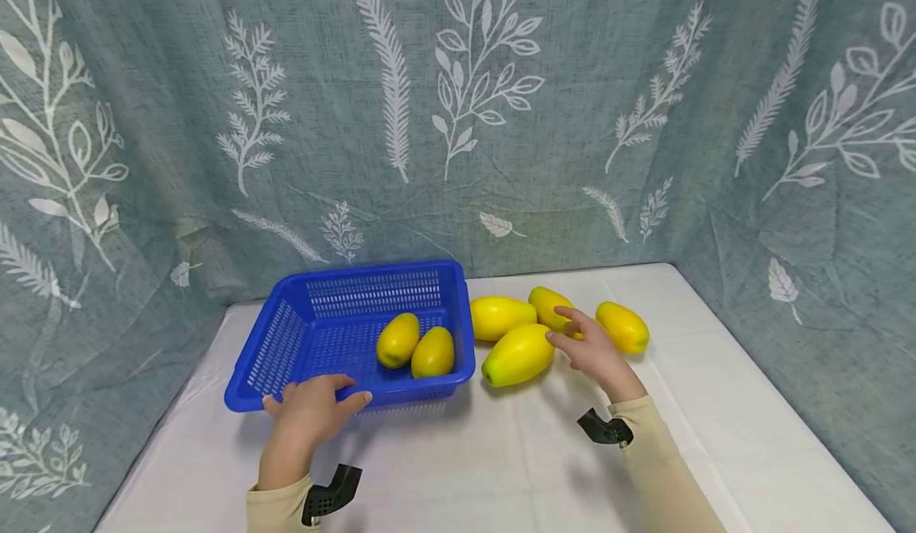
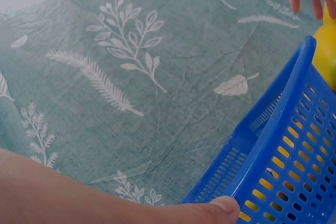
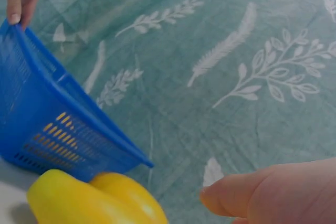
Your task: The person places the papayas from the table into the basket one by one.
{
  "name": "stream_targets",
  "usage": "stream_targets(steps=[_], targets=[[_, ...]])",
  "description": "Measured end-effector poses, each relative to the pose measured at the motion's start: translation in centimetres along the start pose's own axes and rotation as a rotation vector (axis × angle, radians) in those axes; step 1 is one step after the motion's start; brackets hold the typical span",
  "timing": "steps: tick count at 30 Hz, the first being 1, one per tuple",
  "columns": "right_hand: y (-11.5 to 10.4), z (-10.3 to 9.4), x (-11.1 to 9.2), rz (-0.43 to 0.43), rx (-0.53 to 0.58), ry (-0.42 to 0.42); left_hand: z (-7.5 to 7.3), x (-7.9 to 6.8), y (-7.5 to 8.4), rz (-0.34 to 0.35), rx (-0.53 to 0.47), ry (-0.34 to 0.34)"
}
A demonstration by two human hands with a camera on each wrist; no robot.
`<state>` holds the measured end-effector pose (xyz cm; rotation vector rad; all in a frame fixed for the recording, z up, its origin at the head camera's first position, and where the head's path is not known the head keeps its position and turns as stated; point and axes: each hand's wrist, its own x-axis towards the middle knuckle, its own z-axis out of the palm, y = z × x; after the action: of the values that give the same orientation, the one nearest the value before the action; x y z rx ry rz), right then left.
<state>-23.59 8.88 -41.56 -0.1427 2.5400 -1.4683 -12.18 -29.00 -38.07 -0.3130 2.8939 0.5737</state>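
My left hand [image 1: 309,418] grips the near rim of a blue plastic basket [image 1: 246,402], thumb on the outer side and fingers over the edge. Two yellow mango-like fruits [image 1: 398,340] lie in the basket's right part. My right hand [image 1: 592,352] hovers with fingers spread among the yellow fruits right of the basket. Its fingertips overlap the end of a large papaya [image 1: 518,355] with a greenish tip and a smaller yellow fruit [image 1: 547,304] behind. In the right wrist view the thumb [image 3: 226,195] extends beside the papayas [image 3: 79,200], the other fingers mostly hidden.
Another large papaya [image 1: 501,318] lies close against the basket's right side. An orange-yellow fruit [image 1: 622,328] lies right of my right hand. All stand on a white-covered table [image 1: 465,477], with a leaf-patterned green curtain [image 1: 322,119] behind and at both sides.
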Motion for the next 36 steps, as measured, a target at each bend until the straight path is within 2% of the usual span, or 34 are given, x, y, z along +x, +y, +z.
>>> stream_targets(steps=[8, 18, 24, 29, 36], targets=[[0.7, 1.7, 0.2, -0.047, -0.152, 0.021, 0.1, -0.1, 0.1, -0.003, -0.003, -0.001], [1.2, 3.8, 0.7, -0.088, -0.191, 0.019, 0.2, -0.1, 0.0, 0.014, 0.005, 0.034], [1.4, 4.6, 1.2, -0.105, -0.184, 0.047, 0.1, -0.2, 0.0, 0.008, 0.006, 0.037], [1.7, 5.5, 1.4, -0.103, -0.167, 0.112, 0.0, -0.2, 0.0, 0.005, 0.013, 0.032], [1.7, 6.3, 1.6, -0.066, -0.101, 0.151, 0.0, -0.2, -0.1, 0.002, 0.018, 0.030]])
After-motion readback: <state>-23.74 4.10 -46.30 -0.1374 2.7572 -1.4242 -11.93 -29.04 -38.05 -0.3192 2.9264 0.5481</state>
